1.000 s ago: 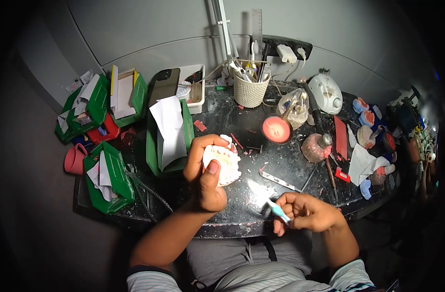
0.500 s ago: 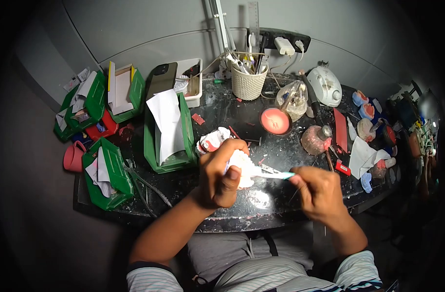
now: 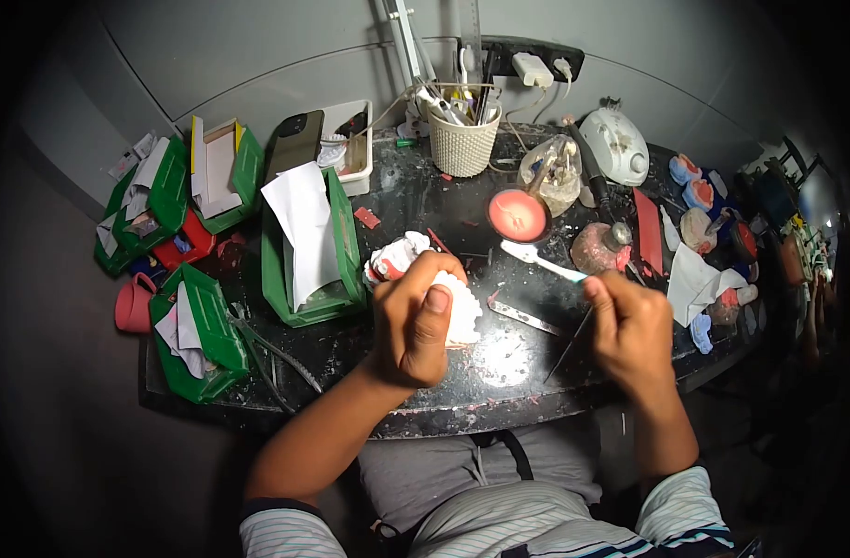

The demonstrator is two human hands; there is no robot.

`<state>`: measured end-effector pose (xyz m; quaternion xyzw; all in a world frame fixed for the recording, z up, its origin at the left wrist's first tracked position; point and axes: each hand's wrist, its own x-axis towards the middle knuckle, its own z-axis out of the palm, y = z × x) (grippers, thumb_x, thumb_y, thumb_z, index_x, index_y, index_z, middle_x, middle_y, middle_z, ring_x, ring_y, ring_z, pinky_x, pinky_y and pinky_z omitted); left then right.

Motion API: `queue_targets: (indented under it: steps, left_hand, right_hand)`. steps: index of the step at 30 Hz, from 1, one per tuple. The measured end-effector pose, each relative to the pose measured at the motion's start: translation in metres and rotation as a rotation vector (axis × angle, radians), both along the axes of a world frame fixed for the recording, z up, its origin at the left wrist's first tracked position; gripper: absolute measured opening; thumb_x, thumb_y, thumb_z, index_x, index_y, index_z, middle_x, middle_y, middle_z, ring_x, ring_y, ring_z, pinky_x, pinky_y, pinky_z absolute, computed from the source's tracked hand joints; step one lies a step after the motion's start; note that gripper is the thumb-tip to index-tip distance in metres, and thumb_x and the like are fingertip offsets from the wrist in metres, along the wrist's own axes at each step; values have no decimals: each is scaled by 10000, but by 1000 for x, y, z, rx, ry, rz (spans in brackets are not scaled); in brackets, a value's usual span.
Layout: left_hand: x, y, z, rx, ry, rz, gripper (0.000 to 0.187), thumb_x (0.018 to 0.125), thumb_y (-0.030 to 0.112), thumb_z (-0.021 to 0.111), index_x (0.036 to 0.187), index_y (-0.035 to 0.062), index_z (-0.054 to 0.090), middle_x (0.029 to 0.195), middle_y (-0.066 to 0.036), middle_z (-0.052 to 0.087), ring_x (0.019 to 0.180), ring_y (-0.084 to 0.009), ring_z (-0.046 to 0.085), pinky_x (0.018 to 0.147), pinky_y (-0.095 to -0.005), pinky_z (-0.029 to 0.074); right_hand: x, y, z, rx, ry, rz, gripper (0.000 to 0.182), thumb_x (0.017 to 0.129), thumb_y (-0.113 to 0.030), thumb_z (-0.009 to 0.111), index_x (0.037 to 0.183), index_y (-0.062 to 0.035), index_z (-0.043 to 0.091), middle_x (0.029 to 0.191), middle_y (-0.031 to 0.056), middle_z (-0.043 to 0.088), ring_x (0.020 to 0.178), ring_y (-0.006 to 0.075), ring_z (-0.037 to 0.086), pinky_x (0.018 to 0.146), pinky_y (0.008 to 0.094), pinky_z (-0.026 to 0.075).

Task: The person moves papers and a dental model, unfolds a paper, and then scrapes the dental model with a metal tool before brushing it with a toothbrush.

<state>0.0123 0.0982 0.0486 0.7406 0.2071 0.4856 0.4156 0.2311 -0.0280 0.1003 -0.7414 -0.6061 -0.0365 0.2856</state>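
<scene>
My left hand (image 3: 415,321) is closed around a white dental cast (image 3: 461,312), whose toothed edge faces right. Between the fingers of my right hand (image 3: 629,321) is the handle of a toothbrush (image 3: 546,262), its white head pointing up and left, apart from the cast. Just behind my left hand lies another white cast with pink wax (image 3: 394,258). A flat metal tool (image 3: 524,316) rests on the black table between my hands. The thin dark shaft of a pointed instrument (image 3: 568,348) shows beside my right hand. Beyond the brush head sits a round dish of pink wax (image 3: 518,216).
Green bins (image 3: 274,279) with papers stand at the left, near a pink mug (image 3: 135,305). A woven cup (image 3: 466,147) of tools is at the back. Right of centre are a burner flask (image 3: 599,249), a red wax sheet (image 3: 648,231) and a white machine (image 3: 614,147).
The toothbrush has swung away from the cast, its head now up near the wax dish. My right hand has moved slightly right and up; my left still grips the cast.
</scene>
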Motion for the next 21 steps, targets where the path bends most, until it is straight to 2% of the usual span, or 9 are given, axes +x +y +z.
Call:
queue_targets:
  steps: [2,4,5,6,9,13,16,18,21]
  left_hand:
    - [-2,1,4,1,-2,30,716,1045,600,281,965,-30,612,737,-89,620,619,-137,593,561,-274,421]
    - [-4,-1,6,-25,6,-9,739,1040,622,277,970,-33,614,735,-86,621,619,-139,598,564,-274,428]
    - [-4,-2,7,-45,6,-46,763,1034,643,273,975,-35,616,733,-84,622,619,-141,602,566,-273,435]
    - [-3,-2,5,-46,8,-44,763,1034,643,273,975,-35,616,733,-84,622,619,-141,602,566,-273,435]
    - [-1,-1,1,-3,-108,-108,617,1031,535,409,988,-48,611,652,-79,593,561,-172,598,533,-304,434]
    - [-2,-3,0,-10,-99,-143,621,1024,539,427,999,-54,610,654,-81,597,555,-169,598,525,-302,434]
    - [-3,-5,3,-16,-96,-139,621,1019,541,439,1002,-56,611,651,-77,598,553,-167,599,520,-303,435]
    - [-5,-8,8,-80,55,-99,896,983,775,290,1014,-57,621,725,-82,636,613,-141,622,549,-268,441]
    - [-6,-7,7,-89,75,-100,902,980,779,283,1016,-56,623,734,-84,640,611,-144,621,546,-274,439]
  right_hand:
    - [12,0,-1,-56,128,37,193,964,-190,693,847,-36,695,645,160,603,575,363,615,548,449,459]
    - [17,-2,-20,-59,-27,149,211,944,-209,720,840,-28,695,678,142,610,627,339,626,585,445,473]
    - [17,-6,-22,-191,-46,82,159,907,-180,754,898,-30,703,801,134,629,755,334,634,672,440,486]
    - [17,-5,-26,-192,-44,84,159,907,-180,754,898,-30,703,801,134,629,755,334,634,672,440,486]
    - [13,-3,-34,44,-166,63,238,838,-92,789,1039,-21,685,994,138,624,935,349,614,823,456,466]
    - [4,-14,-40,-63,-34,251,208,824,-62,777,1009,-21,691,950,130,636,868,336,607,785,443,464]
    - [1,-18,-51,-146,-11,236,181,824,-42,763,992,-23,698,921,136,638,853,339,607,782,442,469]
    - [0,-17,-47,-173,12,208,153,834,-21,739,982,-16,702,904,145,638,854,342,612,781,436,477]
    - [1,-17,-41,-177,100,241,120,840,7,717,955,-2,689,894,155,629,856,363,605,769,429,483]
